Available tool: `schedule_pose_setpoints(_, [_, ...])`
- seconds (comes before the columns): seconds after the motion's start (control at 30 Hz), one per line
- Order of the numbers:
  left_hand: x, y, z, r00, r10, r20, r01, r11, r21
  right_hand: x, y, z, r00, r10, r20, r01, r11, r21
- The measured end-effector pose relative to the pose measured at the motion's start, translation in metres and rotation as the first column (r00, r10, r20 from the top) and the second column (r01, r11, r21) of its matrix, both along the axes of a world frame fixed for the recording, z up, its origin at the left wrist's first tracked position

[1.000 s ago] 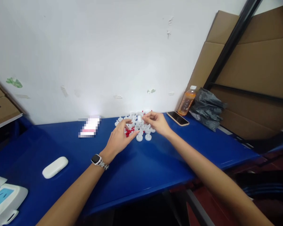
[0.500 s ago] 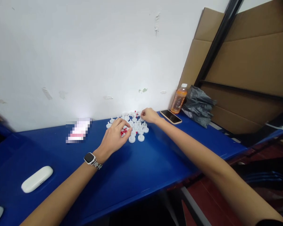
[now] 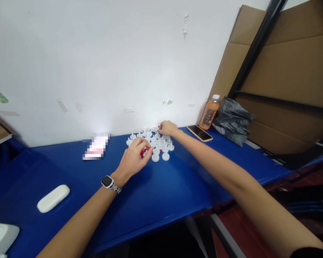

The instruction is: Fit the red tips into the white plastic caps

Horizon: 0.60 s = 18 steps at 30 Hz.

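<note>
Many white stemmed plastic discs [image 3: 165,156] are clustered on the blue counter [image 3: 158,197] close to the wall [image 3: 123,64], with small red pieces [image 3: 143,154] gathered at their near left side. The step in hand seems to be picking single parts out of this crowd. To do it well, I would pinch one part squarely with thumb and forefinger, lift it straight up so its neighbours stay standing, and keep the sleeve-side forearm above the nearer discs.

The left hand [image 3: 133,159] arches over the red pieces, palm down, its thumb and forefinger curled nearly into a ring; whether anything is pinched there, I cannot tell. The right hand [image 3: 168,128] reaches to the back of the cluster, wrist bent, forearm slanting in from the lower right. Its fingers are bunched closely together, but any hold is hidden.
</note>
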<state>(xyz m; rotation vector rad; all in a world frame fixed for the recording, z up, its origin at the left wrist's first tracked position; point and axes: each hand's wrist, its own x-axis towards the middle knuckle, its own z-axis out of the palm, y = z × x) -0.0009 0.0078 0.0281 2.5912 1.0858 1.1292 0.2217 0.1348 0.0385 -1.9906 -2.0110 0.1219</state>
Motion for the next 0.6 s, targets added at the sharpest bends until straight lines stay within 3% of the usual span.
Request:
schedule_pose_setpoints(0.27, [-0.011,-0.001,0.002,0.999,0.015,0.038,-0.013,0.998,-0.054,-0.012,-0.003,0.009,0.999,-0.042,-0.025,0.042,0.999,0.034])
schedule_pose_setpoints(0.37, [-0.011,0.0,0.004,0.992,0.031,0.124,-0.014,0.992,-0.129,-0.013,-0.031,0.014,0.989,0.064,-0.132,-0.04,0.983,0.18])
schedule_pose_setpoints(0.47, [-0.008,0.0,0.004,0.963,0.109,0.248,-0.039,0.961,-0.273,-0.023,-0.072,0.01,0.947,0.239,-0.212,-0.152,0.921,0.358])
schedule_pose_setpoints(0.6, [-0.006,-0.001,0.001,0.937,0.132,0.325,0.022,0.902,-0.43,-0.044,-0.119,-0.003,0.889,0.395,-0.231,-0.253,0.845,0.471])
